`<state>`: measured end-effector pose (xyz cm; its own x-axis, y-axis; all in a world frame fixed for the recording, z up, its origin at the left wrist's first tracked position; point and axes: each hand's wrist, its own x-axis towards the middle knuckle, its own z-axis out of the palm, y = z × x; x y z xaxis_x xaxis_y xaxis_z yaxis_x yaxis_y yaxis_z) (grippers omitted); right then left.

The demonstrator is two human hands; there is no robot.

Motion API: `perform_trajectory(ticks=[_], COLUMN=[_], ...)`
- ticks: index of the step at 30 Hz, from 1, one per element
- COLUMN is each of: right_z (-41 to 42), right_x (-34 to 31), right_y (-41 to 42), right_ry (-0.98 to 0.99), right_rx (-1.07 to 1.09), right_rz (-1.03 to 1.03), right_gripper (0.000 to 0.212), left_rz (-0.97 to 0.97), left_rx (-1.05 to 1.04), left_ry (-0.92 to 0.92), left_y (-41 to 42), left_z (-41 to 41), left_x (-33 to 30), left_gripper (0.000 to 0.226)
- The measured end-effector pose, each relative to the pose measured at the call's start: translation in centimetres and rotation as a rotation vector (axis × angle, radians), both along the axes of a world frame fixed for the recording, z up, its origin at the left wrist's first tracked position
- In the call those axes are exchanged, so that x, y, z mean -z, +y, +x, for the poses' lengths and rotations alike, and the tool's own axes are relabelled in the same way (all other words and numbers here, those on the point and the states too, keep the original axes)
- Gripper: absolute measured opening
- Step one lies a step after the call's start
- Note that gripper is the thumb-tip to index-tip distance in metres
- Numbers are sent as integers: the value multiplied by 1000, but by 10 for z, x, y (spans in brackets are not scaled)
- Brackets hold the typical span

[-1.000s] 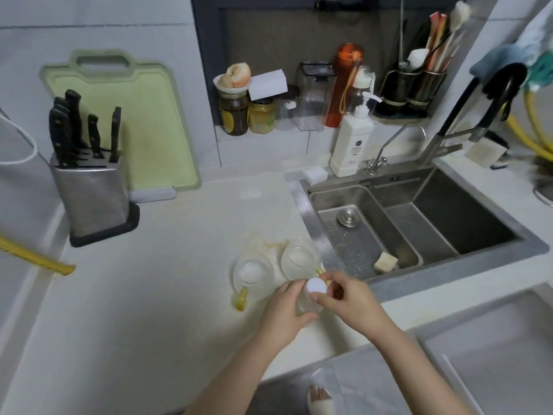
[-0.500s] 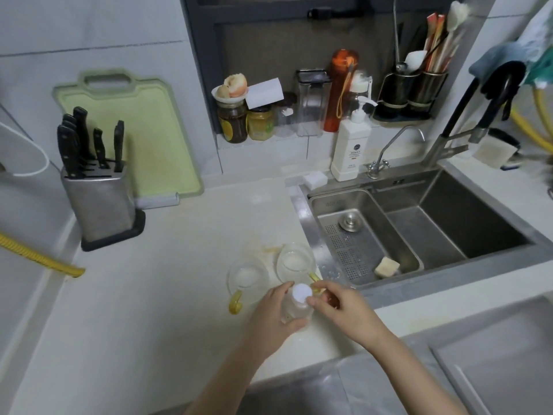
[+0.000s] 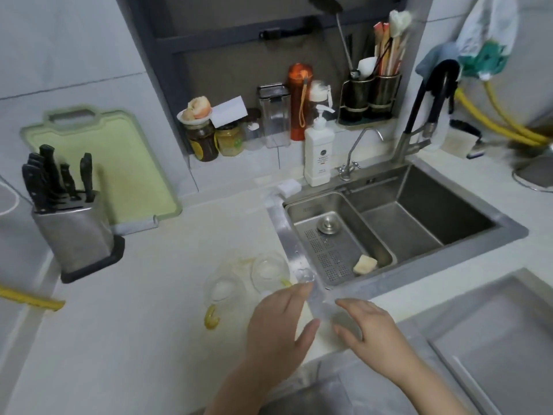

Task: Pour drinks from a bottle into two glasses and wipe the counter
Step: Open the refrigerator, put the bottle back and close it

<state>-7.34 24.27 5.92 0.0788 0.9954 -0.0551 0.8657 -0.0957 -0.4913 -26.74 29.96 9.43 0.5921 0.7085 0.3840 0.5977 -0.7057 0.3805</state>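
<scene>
A clear plastic bottle (image 3: pixel 317 304) is tilted between my hands at the counter's front edge, its neck pointing up toward the sink rim; it is blurred and no cap shows on it. My left hand (image 3: pixel 278 330) holds the bottle, fingers above it and thumb below. My right hand (image 3: pixel 369 333) is at the bottle's lower end with fingers spread; whether it touches the bottle is unclear. Two clear glasses with yellow handles stand just beyond: one (image 3: pixel 223 290) to the left, the other (image 3: pixel 269 269) beside the sink. A yellowish smear (image 3: pixel 239 262) lies behind them.
The steel sink (image 3: pixel 449 250) lies to the right with a sponge (image 3: pixel 364 264) in its basin. At the left stand a knife block (image 3: pixel 71 232) and a green cutting board (image 3: pixel 98 163). A soap dispenser (image 3: pixel 319 157), jars and utensil holders line the back ledge.
The white cap my right hand pinched on the upright bottle is out of sight. The bottle is now tilted, and my right hand has dropped to its lower end.
</scene>
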Motion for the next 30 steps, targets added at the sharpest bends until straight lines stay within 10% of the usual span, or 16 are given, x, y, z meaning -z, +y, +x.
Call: perform_trajectory(ticks=[10, 30], right_z=[66, -62], right_x=[29, 47], right_y=[-105, -263], right_ry=[-142, -10], right_rx=[358, 1306], right_rz=[-213, -452], right_gripper=[56, 54], left_rz=[-147, 117], left_rx=[455, 1360], left_ry=[542, 788], left_y=[-33, -133], left_z=[137, 177], left_x=[51, 83], left_gripper=[46, 38])
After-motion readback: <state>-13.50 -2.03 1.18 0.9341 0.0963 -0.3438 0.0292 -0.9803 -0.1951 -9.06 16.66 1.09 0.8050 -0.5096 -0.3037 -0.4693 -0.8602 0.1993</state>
